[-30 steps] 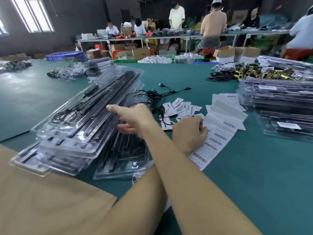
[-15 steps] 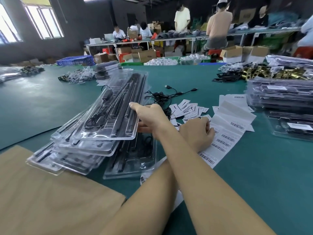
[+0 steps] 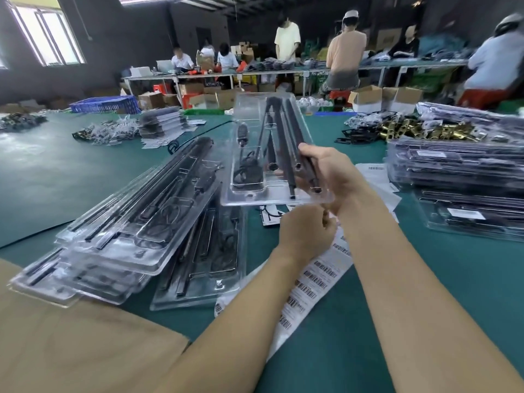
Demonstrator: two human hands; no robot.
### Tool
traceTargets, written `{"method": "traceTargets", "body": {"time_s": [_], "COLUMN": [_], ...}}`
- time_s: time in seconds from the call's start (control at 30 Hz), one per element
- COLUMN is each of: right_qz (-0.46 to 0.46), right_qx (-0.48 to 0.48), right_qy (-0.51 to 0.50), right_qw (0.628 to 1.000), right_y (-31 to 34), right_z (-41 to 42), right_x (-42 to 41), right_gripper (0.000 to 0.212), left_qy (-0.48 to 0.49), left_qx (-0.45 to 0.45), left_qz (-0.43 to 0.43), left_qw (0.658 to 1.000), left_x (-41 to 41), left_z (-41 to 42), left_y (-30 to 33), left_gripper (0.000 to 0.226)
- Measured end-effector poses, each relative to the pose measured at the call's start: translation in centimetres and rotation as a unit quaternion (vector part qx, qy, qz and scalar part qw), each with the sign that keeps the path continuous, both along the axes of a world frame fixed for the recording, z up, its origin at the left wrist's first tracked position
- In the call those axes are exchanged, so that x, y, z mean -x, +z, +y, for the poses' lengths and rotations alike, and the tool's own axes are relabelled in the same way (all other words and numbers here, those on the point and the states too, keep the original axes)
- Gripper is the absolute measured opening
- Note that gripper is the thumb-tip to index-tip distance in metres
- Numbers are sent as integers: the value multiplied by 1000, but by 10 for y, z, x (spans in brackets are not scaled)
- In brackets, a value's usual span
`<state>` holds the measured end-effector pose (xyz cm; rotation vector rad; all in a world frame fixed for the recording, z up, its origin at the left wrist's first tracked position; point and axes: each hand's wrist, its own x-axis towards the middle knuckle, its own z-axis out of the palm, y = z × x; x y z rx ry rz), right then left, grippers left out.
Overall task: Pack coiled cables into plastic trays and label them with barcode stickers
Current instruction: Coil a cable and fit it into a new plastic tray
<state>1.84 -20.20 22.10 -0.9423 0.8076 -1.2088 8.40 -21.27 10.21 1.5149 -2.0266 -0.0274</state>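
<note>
Right hand [image 3: 326,177] grips the lifted clear plastic tray [image 3: 269,154] by its near right edge above the green table [image 3: 425,307]; left hand [image 3: 306,236] curls below it, contents indiscernible; tray likely light, flexible, slippery, best held by its rim.

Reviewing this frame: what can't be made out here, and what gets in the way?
- Head view: whether the left hand pinches a sticker; its curled fingers face away.
- Barcode sheet: the print is too small and blurred, and both forearms cover part of it.
- Lifted tray: the right hand hides its near right corner.
- Tray stack: cut off by the right edge.
</note>
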Motion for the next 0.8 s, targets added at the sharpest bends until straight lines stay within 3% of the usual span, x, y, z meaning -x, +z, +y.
{"method": "traceTargets", "body": {"time_s": [0.2,0.4,0.5,0.6,0.7,0.8], "right_qz": [-11,-30,-14,-72,-178,-263], "right_qx": [2,14,-6,-25,8,33], "right_qy": [-54,-80,-114,-138,-163,-191], "right_qw": [998,996,993,987,970,945], "right_y": [-15,-24,-32,-47,-50,-46], "right_z": [6,19,28,37,41,46], "right_x": [53,76,87,98,108,123], "right_gripper": [41,33,29,30,32,32], "left_qy": [-5,12,-5,-8,25,62], "left_qx": [-4,-30,-144,-150,-159,-145], "left_qz": [1,27,185,349,453,490], "left_qw": [1000,999,972,925,877,857], "left_x": [3,2,0,-2,-6,-7], "left_z": [-4,-5,-11,-20,-21,-19], "left_y": [0,0,6,12,15,18], "left_gripper": [22,29,24,8,14,20]}}
